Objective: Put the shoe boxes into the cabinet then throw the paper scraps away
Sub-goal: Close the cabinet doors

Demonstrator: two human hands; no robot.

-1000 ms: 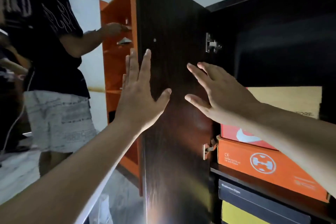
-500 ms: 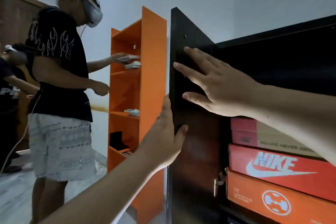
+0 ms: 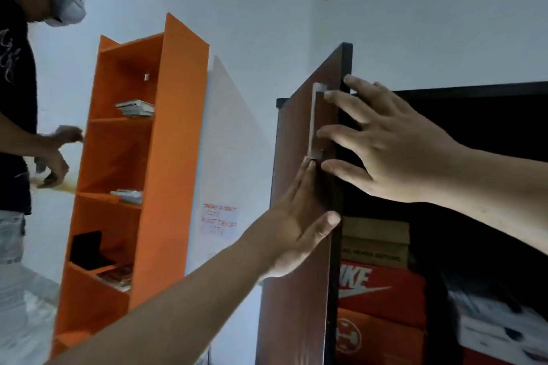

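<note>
The dark cabinet (image 3: 474,92) stands on the right with its brown door (image 3: 296,275) swung partway across the opening. My left hand (image 3: 296,231) lies flat with straight fingers on the door's outer face, just below the pale handle (image 3: 314,118). My right hand (image 3: 382,142) reaches across with spread, straight fingers at the door's free edge beside the handle. Inside the cabinet a brown shoe box (image 3: 375,241) sits on a red Nike box (image 3: 382,290), which sits on an orange box (image 3: 376,338). No paper scraps are in view.
A tall orange open shelf (image 3: 166,157) stands left of the cabinet against the white wall. Another person (image 3: 17,115) with a headset stands at the far left beside it. A white paper note (image 3: 219,219) hangs on the wall. More boxes (image 3: 498,326) lie deeper in the cabinet.
The door has swung further towards shut, its outer face and handle now showing. My left hand has moved onto that outer face, and my right hand has shifted to the door's free edge.
</note>
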